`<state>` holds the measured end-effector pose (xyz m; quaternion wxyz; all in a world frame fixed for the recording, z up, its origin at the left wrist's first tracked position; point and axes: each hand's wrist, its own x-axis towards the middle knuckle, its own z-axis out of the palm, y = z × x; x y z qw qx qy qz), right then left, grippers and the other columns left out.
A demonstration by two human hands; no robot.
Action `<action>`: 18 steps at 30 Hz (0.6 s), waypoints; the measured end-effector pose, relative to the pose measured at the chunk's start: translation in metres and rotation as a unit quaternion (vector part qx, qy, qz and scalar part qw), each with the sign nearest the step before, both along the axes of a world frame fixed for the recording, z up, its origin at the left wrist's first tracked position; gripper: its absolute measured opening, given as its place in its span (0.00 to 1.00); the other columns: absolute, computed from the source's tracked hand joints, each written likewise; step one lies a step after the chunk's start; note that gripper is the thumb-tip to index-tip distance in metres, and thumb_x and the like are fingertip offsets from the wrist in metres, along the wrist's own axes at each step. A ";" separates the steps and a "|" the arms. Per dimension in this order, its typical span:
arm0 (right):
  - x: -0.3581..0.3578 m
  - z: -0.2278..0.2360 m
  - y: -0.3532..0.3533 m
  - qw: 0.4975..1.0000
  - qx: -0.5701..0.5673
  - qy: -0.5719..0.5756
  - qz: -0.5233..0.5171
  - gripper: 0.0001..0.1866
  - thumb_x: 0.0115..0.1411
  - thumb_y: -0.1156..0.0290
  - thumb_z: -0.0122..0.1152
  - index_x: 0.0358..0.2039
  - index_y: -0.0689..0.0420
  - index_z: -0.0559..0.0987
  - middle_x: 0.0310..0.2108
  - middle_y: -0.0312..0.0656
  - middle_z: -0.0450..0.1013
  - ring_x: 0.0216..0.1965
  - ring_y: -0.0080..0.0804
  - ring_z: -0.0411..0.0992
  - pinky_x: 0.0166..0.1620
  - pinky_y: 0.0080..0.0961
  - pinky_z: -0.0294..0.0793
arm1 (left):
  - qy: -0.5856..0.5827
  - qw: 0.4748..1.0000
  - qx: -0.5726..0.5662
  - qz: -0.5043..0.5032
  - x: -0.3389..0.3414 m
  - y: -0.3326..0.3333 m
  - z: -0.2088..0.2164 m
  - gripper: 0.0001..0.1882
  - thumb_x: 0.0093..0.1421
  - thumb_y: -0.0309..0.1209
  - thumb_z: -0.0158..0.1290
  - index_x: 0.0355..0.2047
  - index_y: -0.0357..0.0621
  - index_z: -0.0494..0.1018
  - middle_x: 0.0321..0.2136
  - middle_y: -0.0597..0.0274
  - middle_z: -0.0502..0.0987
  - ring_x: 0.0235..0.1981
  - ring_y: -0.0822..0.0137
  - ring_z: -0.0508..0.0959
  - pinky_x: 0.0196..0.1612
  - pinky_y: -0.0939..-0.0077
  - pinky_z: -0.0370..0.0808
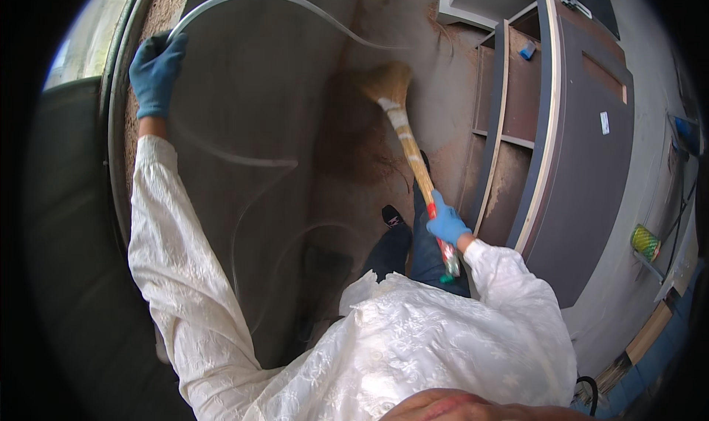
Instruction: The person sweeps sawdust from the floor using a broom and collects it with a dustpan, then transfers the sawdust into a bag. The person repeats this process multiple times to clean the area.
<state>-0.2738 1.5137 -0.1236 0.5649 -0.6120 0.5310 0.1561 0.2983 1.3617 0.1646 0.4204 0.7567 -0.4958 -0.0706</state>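
My right hand (446,221), in a blue glove, grips the handle of a straw broom (405,125). The broom's bristle head rests on a dusty, rust-stained concrete floor (369,148) in front of my feet. My left hand (155,70), also in a blue glove, is raised far to the left and holds a clear plastic hose (295,4) that arcs across the top of the view. More loops of that hose lie on the floor below my left arm. I wear a white patterned long-sleeved top and dark trousers.
A dark brown cabinet (583,148) with open shelves lies on the right, close to the broom. A curved dark wall and a window edge (88,44) fill the left. A green and yellow object (645,240) sits at the far right.
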 end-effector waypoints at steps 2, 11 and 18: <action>0.031 -0.029 -0.038 0.997 -0.027 -0.026 -0.060 0.46 0.51 0.72 0.58 0.71 0.54 0.53 0.49 0.68 0.73 0.52 0.66 0.72 0.56 0.47 0.71 | 0.016 1.000 0.003 0.005 -0.008 0.003 0.004 0.11 0.60 0.32 0.66 0.40 0.43 0.81 0.27 0.75 0.79 0.22 0.85 0.70 0.25 0.90 0.66; 0.213 -0.174 -0.305 0.980 -0.135 -0.007 -0.149 0.45 0.49 0.70 0.61 0.69 0.56 0.57 0.50 0.63 0.75 0.51 0.59 0.75 0.54 0.46 0.75 | -0.034 0.998 -0.003 0.055 -0.035 0.009 0.014 0.12 0.62 0.26 0.62 0.46 0.39 0.80 0.30 0.68 0.82 0.21 0.87 0.71 0.23 0.93 0.61; 0.254 -0.228 -0.363 0.955 -0.226 0.126 0.148 0.36 0.59 0.64 0.55 0.65 0.71 0.62 0.52 0.62 0.75 0.51 0.55 0.77 0.52 0.44 0.77 | -0.121 0.990 0.004 0.073 -0.036 0.005 0.013 0.13 0.63 0.23 0.60 0.48 0.34 0.79 0.32 0.63 0.83 0.22 0.85 0.73 0.25 0.94 0.65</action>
